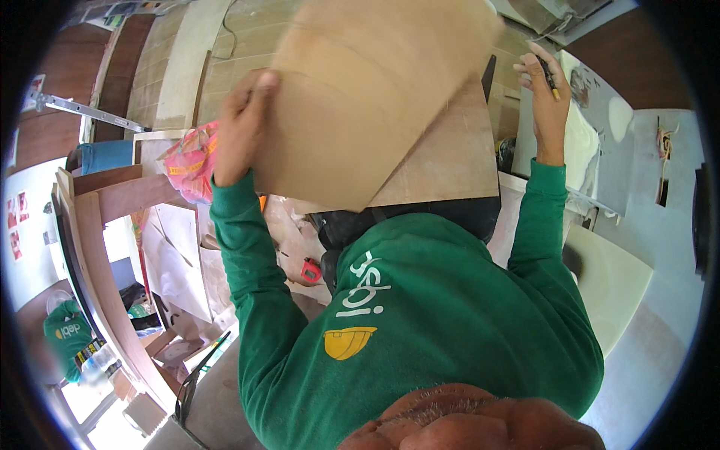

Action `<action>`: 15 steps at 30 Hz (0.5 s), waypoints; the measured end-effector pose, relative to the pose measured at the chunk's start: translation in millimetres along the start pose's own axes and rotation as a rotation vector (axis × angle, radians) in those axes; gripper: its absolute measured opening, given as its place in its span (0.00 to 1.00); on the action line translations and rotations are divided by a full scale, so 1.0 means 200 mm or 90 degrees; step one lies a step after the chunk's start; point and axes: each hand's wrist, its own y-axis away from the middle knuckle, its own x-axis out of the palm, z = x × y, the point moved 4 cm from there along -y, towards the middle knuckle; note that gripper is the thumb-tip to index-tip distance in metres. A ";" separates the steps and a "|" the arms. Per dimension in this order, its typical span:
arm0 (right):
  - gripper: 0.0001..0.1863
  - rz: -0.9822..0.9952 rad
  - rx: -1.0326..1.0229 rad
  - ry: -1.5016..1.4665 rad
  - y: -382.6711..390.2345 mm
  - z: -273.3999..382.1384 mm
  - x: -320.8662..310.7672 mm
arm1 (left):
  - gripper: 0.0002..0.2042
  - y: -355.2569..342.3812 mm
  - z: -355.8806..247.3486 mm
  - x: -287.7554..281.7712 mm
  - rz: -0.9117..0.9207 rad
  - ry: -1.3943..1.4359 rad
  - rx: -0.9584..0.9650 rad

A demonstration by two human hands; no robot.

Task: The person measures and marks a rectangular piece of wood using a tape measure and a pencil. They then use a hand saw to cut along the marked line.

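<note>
In my left hand [246,127] is the left edge of a large brown sheet [367,97], like thin board or cardboard; the fingers go behind it and the thumb shows at its edge. The sheet is tilted and slightly blurred. Partly covered by it, a second light-brown board [457,161] lies across my lap. My right hand [546,82] is raised at the right, apart from both boards. Its fingers are closed round a slim black pencil-like tool [553,84] with a yellow end.
A red tape measure [310,271] lies below the boards. At the left are a pink bag [191,161], a blue bucket [106,156], a metal bar [94,112] and a wooden frame [112,277]. Pale panels [607,274] stand at the right.
</note>
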 end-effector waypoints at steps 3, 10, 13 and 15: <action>0.25 0.116 0.045 0.014 0.17 0.01 0.04 | 0.14 0.10 0.21 -0.01 -0.122 0.250 -0.028; 0.32 0.308 0.170 0.117 0.23 -0.18 0.13 | 0.27 0.43 0.38 0.72 -0.110 0.628 -0.151; 0.27 0.239 0.261 -0.110 0.18 -0.26 0.13 | 0.27 0.55 0.39 0.98 -0.178 0.751 -0.226; 0.24 0.237 0.274 -0.097 0.16 -0.32 0.12 | 0.27 0.59 0.37 1.07 -0.159 0.772 -0.253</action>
